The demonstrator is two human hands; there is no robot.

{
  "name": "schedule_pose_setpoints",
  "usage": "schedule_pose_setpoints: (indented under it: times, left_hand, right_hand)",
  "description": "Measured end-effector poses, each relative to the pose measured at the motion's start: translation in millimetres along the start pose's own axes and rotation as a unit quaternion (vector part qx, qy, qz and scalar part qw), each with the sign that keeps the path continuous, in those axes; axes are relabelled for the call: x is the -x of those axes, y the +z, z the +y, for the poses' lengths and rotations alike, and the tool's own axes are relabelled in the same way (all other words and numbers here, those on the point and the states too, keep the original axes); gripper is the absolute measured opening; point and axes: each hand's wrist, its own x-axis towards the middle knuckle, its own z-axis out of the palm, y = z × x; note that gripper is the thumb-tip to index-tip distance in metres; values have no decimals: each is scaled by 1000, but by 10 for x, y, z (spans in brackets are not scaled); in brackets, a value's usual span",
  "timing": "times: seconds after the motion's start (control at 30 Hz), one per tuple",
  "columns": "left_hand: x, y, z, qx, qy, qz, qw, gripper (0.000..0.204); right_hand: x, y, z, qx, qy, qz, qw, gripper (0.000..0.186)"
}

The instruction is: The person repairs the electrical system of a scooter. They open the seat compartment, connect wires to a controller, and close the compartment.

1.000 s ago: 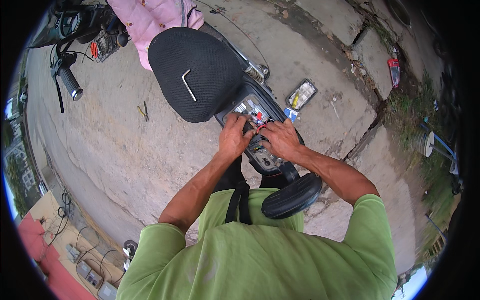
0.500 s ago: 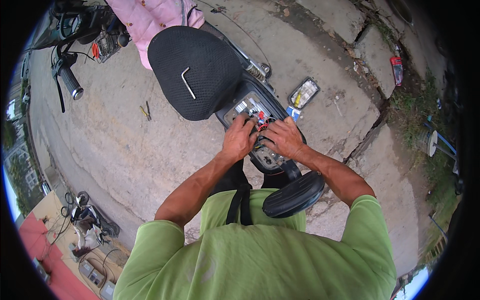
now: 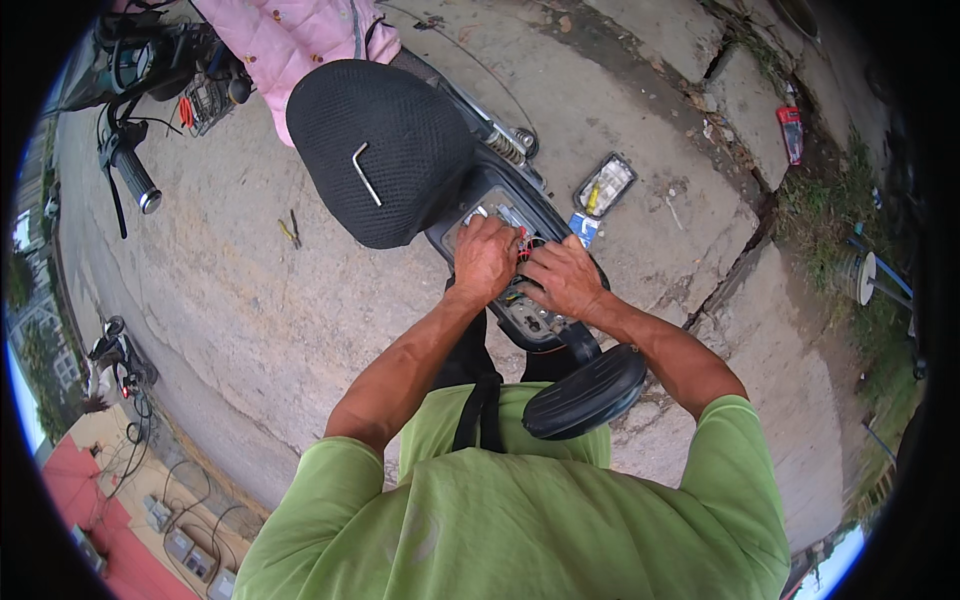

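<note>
The left hand [image 3: 486, 262] is resting over the open compartment [image 3: 530, 318], fingertips hidden; the right hand [image 3: 563, 275] is resting just beside it, fingers curled. Whether either is gripping cannot be told. Red wires [image 3: 525, 250] are lying between them; a careless tug could be loosening one. Beyond the right hand, a blue packet [image 3: 583, 229] is lying, its markings too small to read.

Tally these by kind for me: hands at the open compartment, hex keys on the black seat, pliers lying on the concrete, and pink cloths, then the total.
Hands: 2, left hand and right hand
Hex key: 1
Pliers: 1
Pink cloth: 1
Total: 5
</note>
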Motion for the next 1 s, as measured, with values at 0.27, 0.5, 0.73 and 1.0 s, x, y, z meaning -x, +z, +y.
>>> schedule_pose_setpoints:
  times: [0.27,0.5,0.73,1.0]
  left_hand:
    - [-17,-130,12,14,75,-63,995,26]
    - [-13,-219,-106,76,71,-120,987,31]
    - [-146,-186,-99,89,-80,64,991,31]
    - [-107,-2,51,31,-60,27,997,17]
  right_hand:
    - [5,3,-25,5,1,-6,1000,29]
    - [3,-7,-30,3,3,1,1000,30]
    - [20,14,-27,-7,8,4,1000,32]
    - [19,15,-15,13,2,-5,1000,31]
